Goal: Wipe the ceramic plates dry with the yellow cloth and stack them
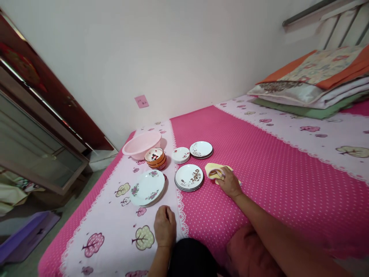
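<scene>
Yellow cloth (213,169): on bedspread (276,169), just R of brown-flower plates (188,177); bunched, prob. because it's gripped by one part only.
R hand (230,184): fingers & thumb closed on cloth's near side, back of hand up; arm reaches fwd from lower R.
L hand (165,227): loosely curled fist, no object seen in it; palm side hidden. Sits nr dark clothing (190,259), apart from all dishes; prob. at rest.
Plate stacks: brown-flower pile nearest cloth; small red-flower plates (181,154) & dark-rimmed plates (201,149) behind it; prob. grouped by size/pattern so like sits on like.
Large plates (147,188): purple-flower, L of brown-flower pile, on pale band.
Bowls (155,157): orange-sided, nested, which saves room.
Basin (140,145): pink, beyond bowls, nr wall (184,57).
Folded bedding (317,82): stacked far R, well apart fr. dishes.
</scene>
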{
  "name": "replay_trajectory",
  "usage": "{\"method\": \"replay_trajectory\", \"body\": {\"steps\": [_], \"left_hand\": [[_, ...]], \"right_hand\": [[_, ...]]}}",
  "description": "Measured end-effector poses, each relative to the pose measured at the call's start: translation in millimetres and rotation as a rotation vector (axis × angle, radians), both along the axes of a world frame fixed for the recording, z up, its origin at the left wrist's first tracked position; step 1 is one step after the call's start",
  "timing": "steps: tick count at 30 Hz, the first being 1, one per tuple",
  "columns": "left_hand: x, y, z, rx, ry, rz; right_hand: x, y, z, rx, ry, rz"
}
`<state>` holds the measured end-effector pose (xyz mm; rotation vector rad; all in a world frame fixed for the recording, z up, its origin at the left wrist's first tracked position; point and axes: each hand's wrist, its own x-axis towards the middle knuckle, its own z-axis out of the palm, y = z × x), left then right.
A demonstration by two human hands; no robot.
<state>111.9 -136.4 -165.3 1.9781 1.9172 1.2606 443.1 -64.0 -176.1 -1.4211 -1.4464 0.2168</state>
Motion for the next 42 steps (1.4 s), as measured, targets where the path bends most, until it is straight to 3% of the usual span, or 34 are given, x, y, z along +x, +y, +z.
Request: {"method": "replay_trajectory", "body": {"steps": [4, 9, 13, 19, 22, 31, 34, 37, 39, 42], "left_hand": [[1.7, -0.7, 3.0, -0.047, -0.113, -0.01], [6.6, 5.2, 20.8, -0.155, -0.409, 0.039], [28.0, 27.9, 52.2, -0.209, -0.788, 0.071], [81.5, 77.5, 114.6, 0.001, -1.304, 0.032], [96.5, 88.8, 128.9, 0.058, -1.479, 0.04], [98.7, 68.3, 117.3, 0.102, -1.604, 0.084], [102.3, 69.5, 106.3, 0.091, -1.606, 0.133], [107.9, 72.4, 92.9, 0.054, -1.605, 0.158], [109.5, 74.8, 84.3, 0.033, -1.581, 0.169], [105.7, 80.9, 71.8, 0.036, -1.494, 0.247]], "right_hand": [[-0.2, 3.7, 5.6, -0.095, 0.043, -0.013], [-0.7, 37.0, 33.2, -0.255, 0.198, -0.207], [-14.3, 49.3, 51.2, -0.211, 0.335, -0.313], [-29.0, 29.4, 36.9, -0.18, 0.433, -0.297], [-26.9, 30.6, 37.7, -0.147, 0.463, -0.289], [-22.9, 40.9, 67.9, 0.168, 0.639, -0.332], [-13.9, 26.2, 97.0, 0.331, 0.701, -0.352], [-17.6, 7.4, 137.4, 0.503, 0.602, -0.378], [-31.5, -0.8, 156.9, 0.51, 0.499, -0.321], [-57.4, -1.4, 155.4, 0.249, 0.339, 0.018]]}}
